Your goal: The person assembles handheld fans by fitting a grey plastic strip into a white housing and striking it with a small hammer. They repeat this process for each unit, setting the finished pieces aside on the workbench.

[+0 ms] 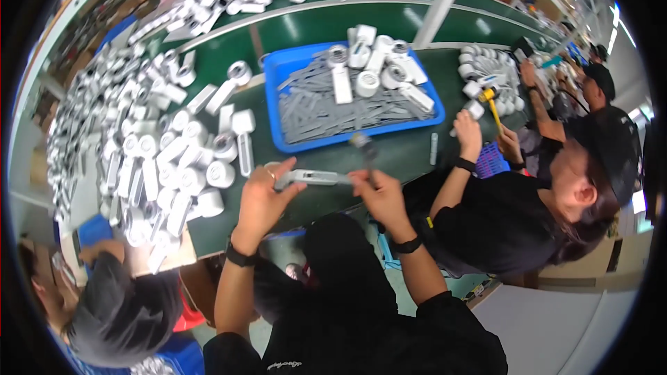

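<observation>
Gripping a long grey plastic piece (313,178) at its left end, our left hand (262,198) is closing thumb and fingers around it, just above the near edge of the dark green work table (326,160). Our right hand (379,194) is pinching the piece's right end while also holding upright a small dark tool (364,147), blurred at its tip. We are working just in front of a blue tray (278,73) containing grey strips and white housings. White cylindrical housings (153,146) are lying heaped to our left. Beside us on the right, a co-worker's hand (470,132) is resting near a yellow-handled tool (492,105).
</observation>
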Available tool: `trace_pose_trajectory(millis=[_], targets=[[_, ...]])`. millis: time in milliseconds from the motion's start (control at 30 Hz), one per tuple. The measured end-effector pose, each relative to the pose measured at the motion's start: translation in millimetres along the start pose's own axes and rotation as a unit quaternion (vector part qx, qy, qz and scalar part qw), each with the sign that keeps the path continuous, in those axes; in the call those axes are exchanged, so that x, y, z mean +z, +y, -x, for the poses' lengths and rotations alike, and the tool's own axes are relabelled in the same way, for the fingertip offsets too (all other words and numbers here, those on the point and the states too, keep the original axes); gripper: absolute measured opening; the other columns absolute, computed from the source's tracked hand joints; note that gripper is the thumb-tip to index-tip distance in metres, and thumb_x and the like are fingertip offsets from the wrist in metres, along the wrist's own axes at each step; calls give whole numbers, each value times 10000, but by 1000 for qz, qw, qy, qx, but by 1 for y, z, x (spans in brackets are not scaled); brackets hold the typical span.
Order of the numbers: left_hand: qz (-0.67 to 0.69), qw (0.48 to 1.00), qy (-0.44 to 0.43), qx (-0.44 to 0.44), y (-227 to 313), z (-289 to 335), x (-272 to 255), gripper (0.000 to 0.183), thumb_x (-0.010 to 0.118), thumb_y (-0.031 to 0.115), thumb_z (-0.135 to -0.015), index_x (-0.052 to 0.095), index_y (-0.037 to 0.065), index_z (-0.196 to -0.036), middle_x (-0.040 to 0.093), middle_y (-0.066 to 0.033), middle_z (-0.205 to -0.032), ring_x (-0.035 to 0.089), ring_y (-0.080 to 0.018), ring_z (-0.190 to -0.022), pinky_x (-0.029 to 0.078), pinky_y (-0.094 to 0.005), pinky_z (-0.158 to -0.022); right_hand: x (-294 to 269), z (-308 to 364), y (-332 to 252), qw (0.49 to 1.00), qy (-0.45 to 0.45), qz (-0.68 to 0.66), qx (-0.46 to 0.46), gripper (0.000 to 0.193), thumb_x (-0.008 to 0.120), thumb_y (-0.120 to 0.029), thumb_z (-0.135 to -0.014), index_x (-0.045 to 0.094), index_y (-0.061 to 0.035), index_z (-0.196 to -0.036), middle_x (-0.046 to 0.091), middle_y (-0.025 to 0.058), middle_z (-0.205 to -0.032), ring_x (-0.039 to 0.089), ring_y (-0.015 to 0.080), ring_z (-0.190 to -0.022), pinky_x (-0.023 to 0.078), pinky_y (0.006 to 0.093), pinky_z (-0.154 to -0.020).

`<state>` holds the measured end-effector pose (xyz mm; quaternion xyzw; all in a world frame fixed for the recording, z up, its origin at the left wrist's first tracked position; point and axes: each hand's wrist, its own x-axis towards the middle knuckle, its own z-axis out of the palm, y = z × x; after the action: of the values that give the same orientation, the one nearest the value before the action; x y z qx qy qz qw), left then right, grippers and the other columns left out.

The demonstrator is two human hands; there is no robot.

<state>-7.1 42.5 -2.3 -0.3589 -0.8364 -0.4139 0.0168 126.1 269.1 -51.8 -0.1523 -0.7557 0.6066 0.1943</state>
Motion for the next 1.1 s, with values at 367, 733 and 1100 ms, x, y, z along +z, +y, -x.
trace_pose_trajectory(millis=[367,733,1100], targets=[[-127,987,44,93,-52,4,17,449,886,209,-662,770,78,-1075,715,0,-1173,583,-238,-896,524,-346,-832,41,-24,-3,994,-79,26,68,184,687,-164,-975,762,-58,-1106,649,-28,-726,547,36,-651,415,233,-573],[-94,987,75,104,-57,2,22,377,866,181,-689,782,105,-1049,739,29,-1069,575,-201,-833,537,-319,-763,39,-36,-4,982,-137,101,84,173,679,-117,-973,768,-51,-1104,622,-21,-701,563,44,-665,419,224,-603],[-232,931,-118,255,-57,-21,11,283,742,215,-836,748,16,-1037,724,-5,-886,599,-177,-866,513,-328,-735,37,-57,-21,965,-169,111,166,166,691,-116,-934,769,-29,-1051,625,4,-684,559,65,-629,415,257,-571]])
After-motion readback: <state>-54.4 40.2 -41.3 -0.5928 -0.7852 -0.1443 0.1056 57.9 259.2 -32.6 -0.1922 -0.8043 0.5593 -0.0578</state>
